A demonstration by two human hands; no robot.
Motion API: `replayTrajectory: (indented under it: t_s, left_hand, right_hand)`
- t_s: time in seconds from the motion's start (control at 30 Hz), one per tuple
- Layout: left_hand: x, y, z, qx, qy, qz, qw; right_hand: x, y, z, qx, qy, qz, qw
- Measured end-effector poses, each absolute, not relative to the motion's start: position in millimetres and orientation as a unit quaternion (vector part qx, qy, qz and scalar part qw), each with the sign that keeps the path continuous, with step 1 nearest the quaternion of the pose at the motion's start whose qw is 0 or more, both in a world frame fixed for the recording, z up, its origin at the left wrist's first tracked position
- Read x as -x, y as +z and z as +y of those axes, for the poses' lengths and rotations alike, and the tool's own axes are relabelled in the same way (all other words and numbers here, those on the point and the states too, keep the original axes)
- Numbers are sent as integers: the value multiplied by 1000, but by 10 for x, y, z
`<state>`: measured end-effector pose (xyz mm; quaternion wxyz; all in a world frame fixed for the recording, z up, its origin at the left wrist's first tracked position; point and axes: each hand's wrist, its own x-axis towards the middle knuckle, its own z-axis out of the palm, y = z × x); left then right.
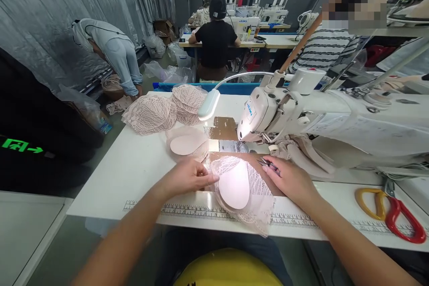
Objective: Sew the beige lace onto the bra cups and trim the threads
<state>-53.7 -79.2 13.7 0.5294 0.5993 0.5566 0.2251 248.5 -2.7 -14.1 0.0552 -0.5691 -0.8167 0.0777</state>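
Note:
A pale pink lace bra cup with a smooth foam pad lies in front of the sewing machine, its lace hanging over the table's front edge. My left hand has thumb and fingers closed at the left edge of its lace. Between the fingers of my right hand are small metal thread snips, their tips pointing left just behind the cup. Another padded lace cup rests on the table beyond my left hand. The lit needle area sits behind both hands.
Stacked lace cups lie at the back left. More cup pieces sit under the machine arm. Large scissors with yellow and red handles are at the right. A lamp hangs over the table. Several people are around.

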Motion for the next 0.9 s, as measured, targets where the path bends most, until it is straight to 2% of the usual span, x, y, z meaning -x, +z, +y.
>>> replayTrajectory:
  t_s: [0.1,0.27,0.6,0.7,0.83,0.9]
  left_hand:
    - [376,-38,-777,-545,303,545,560]
    - [292,-114,-572,-500,380,520,578]
    - [208,-46,-315,-520,335,448,646]
    - [182,-67,-257,-525,323,422,665]
    - [106,-93,-245,-527,322,421,665]
    - [60,-102,-266,-517,329,419,670]
  right_hand:
    - [-2538,-180,-12,544,6,-839,35]
    - [-2538,-126,-43,514,-15,-858,7]
    - [-2624,-132,-89,508,-38,-860,17]
    - [-2664,-130,-121,521,16,-851,71]
    - [-2598,-31,-243,485,193,-831,193]
    - [-2497,41,-299,458,257,-825,208]
